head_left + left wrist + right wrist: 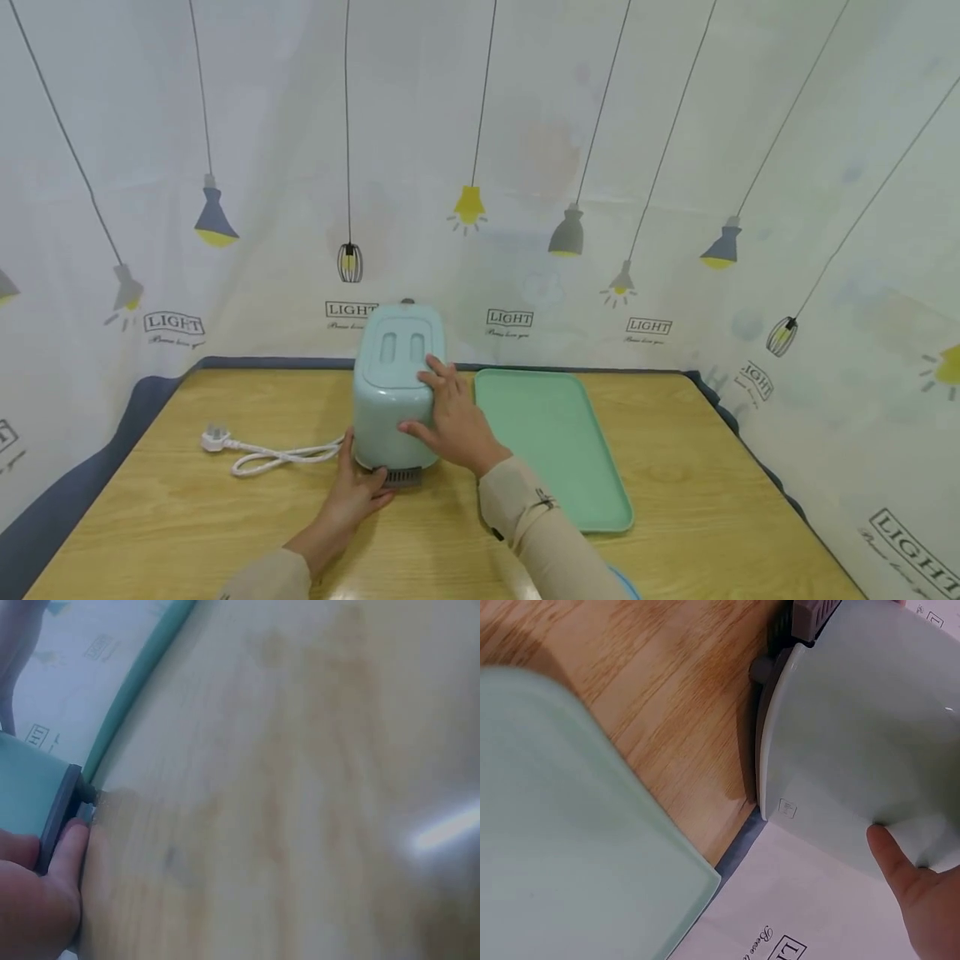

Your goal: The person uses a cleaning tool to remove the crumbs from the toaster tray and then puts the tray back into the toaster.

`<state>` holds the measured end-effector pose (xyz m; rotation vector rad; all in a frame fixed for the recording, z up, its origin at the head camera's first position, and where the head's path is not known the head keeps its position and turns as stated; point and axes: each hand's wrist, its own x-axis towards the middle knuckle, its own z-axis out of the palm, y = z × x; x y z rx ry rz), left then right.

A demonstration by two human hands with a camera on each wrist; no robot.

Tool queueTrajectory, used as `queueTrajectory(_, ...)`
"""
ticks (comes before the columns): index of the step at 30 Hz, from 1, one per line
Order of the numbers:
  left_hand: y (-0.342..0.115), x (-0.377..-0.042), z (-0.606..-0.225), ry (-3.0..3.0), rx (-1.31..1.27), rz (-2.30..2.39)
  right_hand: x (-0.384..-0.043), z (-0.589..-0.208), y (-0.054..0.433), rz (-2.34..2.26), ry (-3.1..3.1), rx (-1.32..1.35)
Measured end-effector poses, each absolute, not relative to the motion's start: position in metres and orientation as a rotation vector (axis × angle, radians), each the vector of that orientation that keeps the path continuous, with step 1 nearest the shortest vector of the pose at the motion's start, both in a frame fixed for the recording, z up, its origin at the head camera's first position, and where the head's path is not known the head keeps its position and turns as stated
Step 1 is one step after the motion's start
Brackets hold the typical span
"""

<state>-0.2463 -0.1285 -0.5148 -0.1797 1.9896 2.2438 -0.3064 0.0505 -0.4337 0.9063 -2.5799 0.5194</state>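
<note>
A pale blue, glossy, round-cornered toaster sits on the light wooden table, just left of the mint-green, flat rectangular tray. Its smooth top cover bears two oblong recesses side by side, and a dark grey slotted piece juts out low at the near end. The right-wrist view also shows a small square mark printed on its shell.

One narrow end faces the person; the long axis runs away from them, roughly alongside the tray's left edge. The white cable lies looped farther left of the tray — its chunky plug at the far left.

The left hand grips the toaster's lower near corner, thumb at the slotted piece (its lower fingers are partly hidden). The right hand, reaching in beside the tray, is spread — fingers extended against the cover's right edge, thumb laid across the near end. Both wrists emerge from beige sleeves.
</note>
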Motion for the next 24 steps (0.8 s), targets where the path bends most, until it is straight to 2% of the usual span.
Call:
queueTrajectory(12,-0.135,-0.240,-0.517,1.869,-0.153,2.315,-0.310,-0.438,0.050,0.516,-2.471,0.968)
queueTrajectory(24,-0.135,-0.232,-0.512,1.715,-0.239,2.348,-0.309,-0.439,0.050,0.564,-2.543,0.944)
